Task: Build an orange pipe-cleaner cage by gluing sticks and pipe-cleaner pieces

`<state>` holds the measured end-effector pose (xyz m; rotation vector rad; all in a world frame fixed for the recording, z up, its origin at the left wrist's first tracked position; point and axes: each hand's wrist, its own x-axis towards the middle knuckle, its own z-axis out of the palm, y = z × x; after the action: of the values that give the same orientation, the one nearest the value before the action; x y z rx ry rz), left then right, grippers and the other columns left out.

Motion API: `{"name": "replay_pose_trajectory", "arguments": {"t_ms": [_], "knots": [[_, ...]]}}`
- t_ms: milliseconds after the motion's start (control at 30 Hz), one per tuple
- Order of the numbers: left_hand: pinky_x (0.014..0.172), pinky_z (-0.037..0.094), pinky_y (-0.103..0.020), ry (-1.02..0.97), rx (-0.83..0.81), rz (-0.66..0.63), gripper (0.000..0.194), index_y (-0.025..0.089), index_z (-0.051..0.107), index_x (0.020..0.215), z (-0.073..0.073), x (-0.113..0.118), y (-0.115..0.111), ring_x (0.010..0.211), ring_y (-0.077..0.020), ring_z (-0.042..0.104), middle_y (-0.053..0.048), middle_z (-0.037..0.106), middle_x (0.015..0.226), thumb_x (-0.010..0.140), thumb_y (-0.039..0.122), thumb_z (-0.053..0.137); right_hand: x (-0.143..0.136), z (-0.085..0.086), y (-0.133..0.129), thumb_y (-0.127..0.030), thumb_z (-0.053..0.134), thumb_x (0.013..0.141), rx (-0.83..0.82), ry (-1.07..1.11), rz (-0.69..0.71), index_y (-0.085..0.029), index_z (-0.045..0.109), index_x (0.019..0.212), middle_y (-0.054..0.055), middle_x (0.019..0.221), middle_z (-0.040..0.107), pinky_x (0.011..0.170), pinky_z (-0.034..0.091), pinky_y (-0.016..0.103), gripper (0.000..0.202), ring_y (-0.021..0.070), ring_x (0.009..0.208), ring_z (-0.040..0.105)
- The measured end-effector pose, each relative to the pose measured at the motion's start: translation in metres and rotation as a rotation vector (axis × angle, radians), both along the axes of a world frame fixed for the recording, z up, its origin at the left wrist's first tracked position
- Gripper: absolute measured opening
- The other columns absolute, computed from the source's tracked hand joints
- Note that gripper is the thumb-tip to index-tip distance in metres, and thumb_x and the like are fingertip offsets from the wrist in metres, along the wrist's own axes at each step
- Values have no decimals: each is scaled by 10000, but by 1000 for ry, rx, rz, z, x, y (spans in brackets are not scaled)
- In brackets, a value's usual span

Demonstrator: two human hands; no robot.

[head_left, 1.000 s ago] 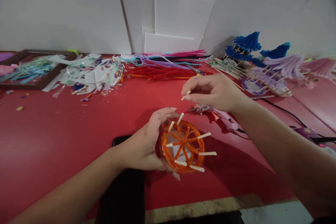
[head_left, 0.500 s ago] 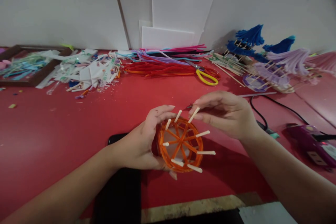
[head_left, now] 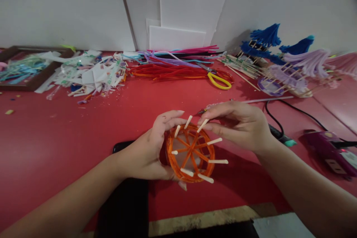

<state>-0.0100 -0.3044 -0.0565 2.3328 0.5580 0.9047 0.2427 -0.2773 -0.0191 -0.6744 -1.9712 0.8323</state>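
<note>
My left hand (head_left: 160, 148) is wrapped round the left side of an orange wheel-like frame (head_left: 192, 148), which has spokes crossing at its middle and looks made of pipe cleaners. Several short pale wooden sticks stand out around its rim. At the upper right of the rim, the thumb and fingers of my right hand (head_left: 237, 126) are closed on one wooden stick (head_left: 202, 125). Part of that stick is hidden by the frame. Just behind my right fingertips lies a small dark-tipped tool (head_left: 201, 112), mostly covered by the hand.
Yellow-handled scissors (head_left: 219, 81) lie by bundled red pipe cleaners (head_left: 167, 72). Scraps (head_left: 95, 74) are heaped at the left. Blue and lilac tiered models (head_left: 304, 61) stand at the right, near a purple power strip (head_left: 329, 152) with a black cable. A black phone (head_left: 122, 200) lies under my left forearm.
My right fingers have come slightly down and left with the stick, closer to the rim. My left hand keeps its hold on the orange frame. The view has shifted a little.
</note>
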Motion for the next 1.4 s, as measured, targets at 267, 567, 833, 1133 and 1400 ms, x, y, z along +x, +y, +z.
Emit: {"name": "replay_pose_trajectory", "arguments": {"t_ms": [267,567,833,1133,1400], "knots": [[1113,410,-605,18,22,16,1165,273,218,1498,0,1,1,1412,-437,337,-182,424,1405,589,563,887,-1,0,0,-99,746,808,29,-15,-9,-242,735,967,-8,899,782,739,615,210,214,111,808,735],[1104,425,-593,20,41,12,1179,256,245,1495,3,1,1,1406,-427,349,-191,438,1393,564,561,901,1,0,0,-102,722,827,58,-45,22,-250,731,993,0,905,786,758,621,260,223,136,817,736],[1133,405,-584,15,38,9,1145,251,241,1496,2,0,1,1417,-423,339,-188,443,1385,600,578,875,2,-3,1,-91,735,813,59,-30,49,-255,736,1001,-1,909,786,762,611,274,249,136,811,735],[1133,405,-566,4,52,22,1150,237,223,1479,0,1,0,1426,-413,322,-179,453,1351,595,547,890,3,-5,3,-72,731,802,100,-3,78,-253,735,992,20,922,787,765,617,303,262,154,827,743],[1152,387,-564,-94,-21,18,1124,243,302,1468,-9,1,1,1432,-422,320,-180,467,1375,568,551,899,3,-4,3,-57,730,798,104,-3,95,-270,724,1005,8,928,783,760,613,300,297,147,835,740]]}}
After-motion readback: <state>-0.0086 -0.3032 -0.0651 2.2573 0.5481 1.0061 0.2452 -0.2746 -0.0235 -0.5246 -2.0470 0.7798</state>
